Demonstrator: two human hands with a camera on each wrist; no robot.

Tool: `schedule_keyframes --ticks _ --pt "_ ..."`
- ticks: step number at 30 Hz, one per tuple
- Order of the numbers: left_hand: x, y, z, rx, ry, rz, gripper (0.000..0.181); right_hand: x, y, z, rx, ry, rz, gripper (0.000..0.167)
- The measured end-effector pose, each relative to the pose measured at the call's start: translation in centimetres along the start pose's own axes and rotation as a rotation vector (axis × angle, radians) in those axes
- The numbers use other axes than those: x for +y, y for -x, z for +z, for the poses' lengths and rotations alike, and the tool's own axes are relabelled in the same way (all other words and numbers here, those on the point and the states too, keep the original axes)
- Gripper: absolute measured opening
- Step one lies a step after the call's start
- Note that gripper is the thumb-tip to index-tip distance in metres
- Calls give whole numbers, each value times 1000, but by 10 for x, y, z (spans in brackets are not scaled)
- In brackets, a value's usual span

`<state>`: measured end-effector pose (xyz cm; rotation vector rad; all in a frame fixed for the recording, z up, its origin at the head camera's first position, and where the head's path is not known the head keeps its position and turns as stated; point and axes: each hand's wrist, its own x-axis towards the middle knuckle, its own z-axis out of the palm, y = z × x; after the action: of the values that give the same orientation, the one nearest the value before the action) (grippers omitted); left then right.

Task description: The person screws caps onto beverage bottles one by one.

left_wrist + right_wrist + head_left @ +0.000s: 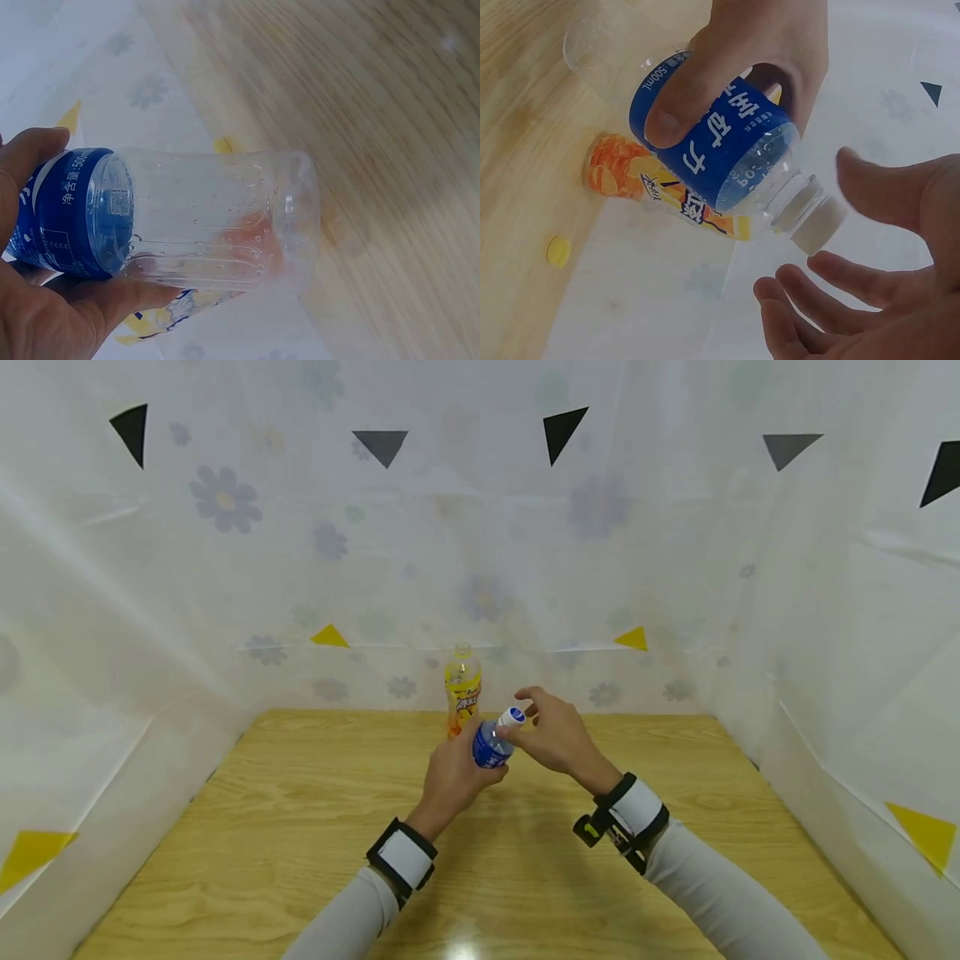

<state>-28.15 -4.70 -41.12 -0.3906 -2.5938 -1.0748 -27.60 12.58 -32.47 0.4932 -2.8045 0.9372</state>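
A clear plastic bottle with a blue label (491,747) is gripped round its label by my left hand (452,774), held tilted above the table. Only droplets show inside its clear lower part in the left wrist view. Its white cap (819,227) sits on the neck, pointing toward my right hand (557,735). That hand's thumb and fingers are spread around the cap, apart from it in the right wrist view. Behind the left hand stands a drink bottle with a yellow and orange label (462,691); its neck shows no cap, and its lower part is partly hidden.
A small yellow cap (559,251) lies on the wooden table (300,827) near the labelled drink bottle. White flower-patterned sheeting (480,552) rises behind the table and at both sides, with black, grey and yellow triangles on it.
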Motion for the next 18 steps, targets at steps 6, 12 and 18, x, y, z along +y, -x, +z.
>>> schedule_keyframes --ticks 6,12,18 --pt "-1 1 0 8 8 -4 68 -4 2 0 29 -31 -100 42" --pt "0 1 0 14 4 13 68 -4 3 3 86 -37 -154 32" --pt "1 1 0 7 5 11 68 -2 4 5 97 -41 -155 31"
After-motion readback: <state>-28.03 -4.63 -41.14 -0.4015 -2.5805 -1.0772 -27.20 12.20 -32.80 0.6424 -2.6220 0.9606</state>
